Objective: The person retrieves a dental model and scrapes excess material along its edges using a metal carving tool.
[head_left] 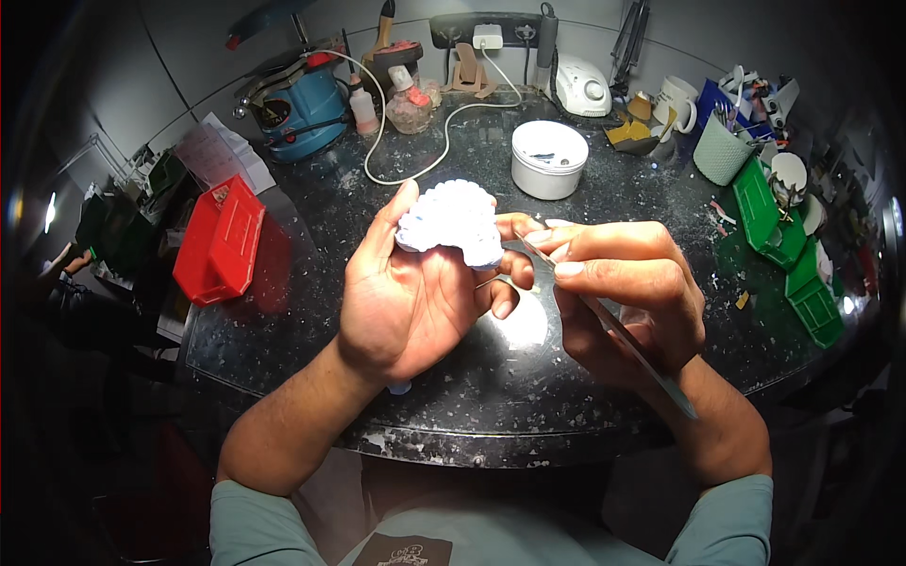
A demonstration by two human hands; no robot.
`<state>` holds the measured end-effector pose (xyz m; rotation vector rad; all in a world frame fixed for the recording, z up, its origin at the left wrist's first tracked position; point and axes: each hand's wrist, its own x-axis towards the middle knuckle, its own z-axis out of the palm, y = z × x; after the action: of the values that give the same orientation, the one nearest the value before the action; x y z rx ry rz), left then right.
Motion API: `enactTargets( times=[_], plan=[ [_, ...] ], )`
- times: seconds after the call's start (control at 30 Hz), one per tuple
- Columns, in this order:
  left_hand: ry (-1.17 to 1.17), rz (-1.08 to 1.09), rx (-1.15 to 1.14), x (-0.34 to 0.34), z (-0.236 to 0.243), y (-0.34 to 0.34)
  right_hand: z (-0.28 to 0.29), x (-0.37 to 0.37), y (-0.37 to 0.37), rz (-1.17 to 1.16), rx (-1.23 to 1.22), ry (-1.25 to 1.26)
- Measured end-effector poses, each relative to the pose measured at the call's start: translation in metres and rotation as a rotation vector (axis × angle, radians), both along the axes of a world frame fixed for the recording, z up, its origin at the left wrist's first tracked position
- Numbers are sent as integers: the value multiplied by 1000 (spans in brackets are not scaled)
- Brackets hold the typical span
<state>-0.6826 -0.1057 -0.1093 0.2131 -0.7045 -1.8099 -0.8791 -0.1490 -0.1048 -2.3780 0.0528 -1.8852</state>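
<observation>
A white plaster dental model [451, 224], arch-shaped with tooth bumps along its rim, rests on the fingers of my left hand [415, 292]. That palm faces up, with the thumb at the model's left side and fingers curled at its right. My right hand [632, 283] pinches a slim metal hand tool [630, 341]. The tool's flat rear end slants down past the palm toward my wrist. Its front end lies near my left fingertips, just right of the model; whether it touches the plaster I cannot tell.
On the black speckled bench [453, 396] stands a round white tub [550, 160] beyond my hands. A red bin [223, 241] is at left, green bins [813, 294] at right. Behind are a blue machine [300, 111], a white cable [447, 132], a white control box [580, 87] and a mug [674, 102].
</observation>
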Motion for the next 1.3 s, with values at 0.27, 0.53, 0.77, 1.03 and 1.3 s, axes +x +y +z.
enactTargets(
  times=[0.27,0.53,0.77,1.03,1.3],
  plan=[
    [-28,-95,-8,6,-2,-2,2,2,-1,11,12,16],
    [-245,-183,120,3,7,5,-3,-3,-3,284,454,120],
    [-197,-281,226,7,6,4,-8,2,-1,488,686,77],
    [-196,-281,249,1,8,5,-10,-1,-2,403,681,93],
    [-215,-244,242,0,5,4,-9,1,0,378,676,85]
  ],
)
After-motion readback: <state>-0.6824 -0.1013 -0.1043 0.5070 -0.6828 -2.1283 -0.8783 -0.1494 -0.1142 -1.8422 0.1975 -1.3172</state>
